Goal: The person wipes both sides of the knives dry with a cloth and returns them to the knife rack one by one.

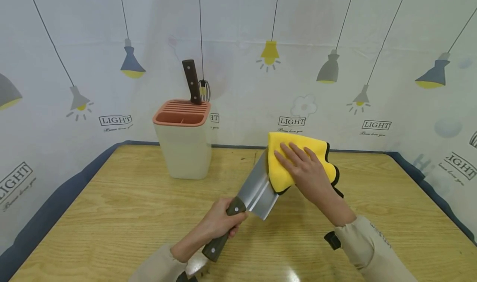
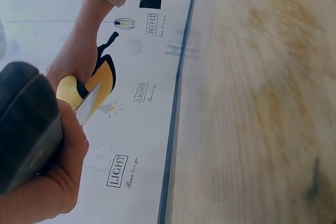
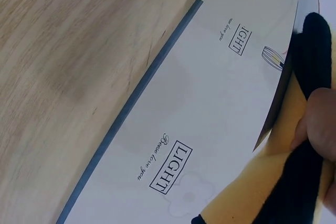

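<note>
My left hand grips the dark handle of a cleaver, whose broad steel blade slants up and to the right above the table. A yellow cloth with black edging is draped over the far part of the blade and hides its tip. Spread over the cloth, my right hand holds it against the blade. In the right wrist view, part of the right hand shows at the cloth's black edge. The left wrist view has the dark handle close up, with the left fingers round it.
A whitish knife block with an orange slotted top stands at the back left of the wooden table. Another knife's dark handle sticks up from its slots. Behind hangs a lamp-patterned white backdrop.
</note>
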### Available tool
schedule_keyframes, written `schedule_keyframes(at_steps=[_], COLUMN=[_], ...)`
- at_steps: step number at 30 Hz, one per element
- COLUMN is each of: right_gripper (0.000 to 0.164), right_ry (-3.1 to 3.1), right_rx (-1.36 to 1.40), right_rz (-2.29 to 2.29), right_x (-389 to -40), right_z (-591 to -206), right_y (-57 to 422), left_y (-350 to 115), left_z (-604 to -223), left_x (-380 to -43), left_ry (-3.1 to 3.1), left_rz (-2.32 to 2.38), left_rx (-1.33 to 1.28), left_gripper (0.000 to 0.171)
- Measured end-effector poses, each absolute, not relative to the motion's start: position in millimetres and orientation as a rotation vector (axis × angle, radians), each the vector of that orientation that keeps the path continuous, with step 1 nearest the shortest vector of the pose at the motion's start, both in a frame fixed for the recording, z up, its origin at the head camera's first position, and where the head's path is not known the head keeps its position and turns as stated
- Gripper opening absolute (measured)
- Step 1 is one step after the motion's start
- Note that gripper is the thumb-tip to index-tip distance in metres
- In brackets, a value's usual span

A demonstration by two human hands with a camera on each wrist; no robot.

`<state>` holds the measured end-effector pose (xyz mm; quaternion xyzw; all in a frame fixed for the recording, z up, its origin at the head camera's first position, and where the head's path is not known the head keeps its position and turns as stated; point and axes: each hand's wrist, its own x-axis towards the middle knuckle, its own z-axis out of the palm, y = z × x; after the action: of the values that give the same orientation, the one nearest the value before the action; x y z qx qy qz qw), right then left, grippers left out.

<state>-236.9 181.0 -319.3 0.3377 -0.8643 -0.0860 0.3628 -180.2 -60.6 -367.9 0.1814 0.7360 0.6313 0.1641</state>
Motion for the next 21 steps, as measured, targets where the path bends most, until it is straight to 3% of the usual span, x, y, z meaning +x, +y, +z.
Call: schedule_keyframes(at_steps=[21], right_gripper=[0.06], right_ry=[-2.123], right_rx=[0.983], right_rz=[-0.312], right_x=[-221.1], right_z=[-323.8], right_y=[161.7], left_y=[-60.7], left_z=[-368.1], left_x=[-182.9], left_ry=[2.142], left_rz=[1.77], left_rx=[0.504], left_gripper=[0.015])
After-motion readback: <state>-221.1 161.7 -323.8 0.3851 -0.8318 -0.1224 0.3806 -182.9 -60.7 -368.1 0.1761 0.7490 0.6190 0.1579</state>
